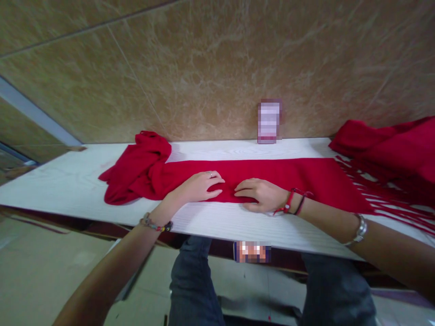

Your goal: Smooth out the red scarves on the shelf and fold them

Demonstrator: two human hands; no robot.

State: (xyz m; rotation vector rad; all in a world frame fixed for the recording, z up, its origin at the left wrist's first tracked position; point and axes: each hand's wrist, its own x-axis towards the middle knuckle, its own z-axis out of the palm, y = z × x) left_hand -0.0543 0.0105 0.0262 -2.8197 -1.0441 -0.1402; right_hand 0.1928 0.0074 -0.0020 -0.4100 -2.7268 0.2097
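A red fringed scarf [316, 181] lies in a long flat strip across the white table [217, 226]. Its left end is bunched in a loose heap [136, 172], while tassels [360, 190] spread from the right end. My left hand [202, 185] rests palm down on the middle of the strip, fingers stretched to the right. Facing it, my right hand [260, 192] lies on the cloth near its front edge, fingers reaching left and slightly bent. A short stretch of scarf shows between the fingertips. Neither hand grips the fabric.
More red fringed cloth [387, 145] is piled at the table's right end. A blurred upright item [268, 122] leans against the tan marbled wall [204, 72]. Below the front edge, another blurred item [252, 251] shows between my legs.
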